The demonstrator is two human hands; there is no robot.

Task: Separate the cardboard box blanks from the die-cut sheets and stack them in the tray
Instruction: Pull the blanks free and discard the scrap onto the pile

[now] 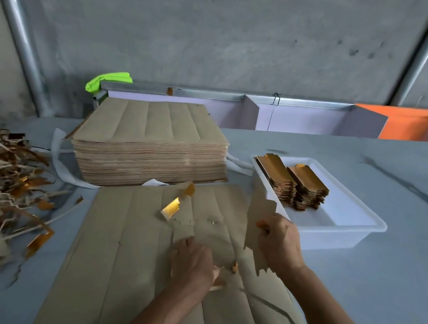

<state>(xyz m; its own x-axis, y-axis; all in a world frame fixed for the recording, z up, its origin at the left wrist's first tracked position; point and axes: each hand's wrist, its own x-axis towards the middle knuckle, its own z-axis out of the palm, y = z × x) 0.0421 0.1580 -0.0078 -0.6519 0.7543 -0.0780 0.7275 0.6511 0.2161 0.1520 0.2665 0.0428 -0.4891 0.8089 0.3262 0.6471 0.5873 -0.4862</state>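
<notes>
Right fingers (264,225): I read them as pinched on a torn-out blank (258,218), held upright just beside the tray's near-left corner.
Left fingers (214,273): curled, pinching scrap at the tear line; the palm looks to be pinning the sheet (126,245) flat.
Sheet: lies on the bench (380,269), brown side up, gold flap (170,208) curled up mid-sheet.
Tray (353,227): white, two gold stacks (293,185) at its far-left end.
Supply pile (151,145): behind the sheet.
Scrap heap (3,188): far left.
Step, my judgement: keep left hand (192,264) down near the tear, peel along the cut, square the blank onto a stack.
</notes>
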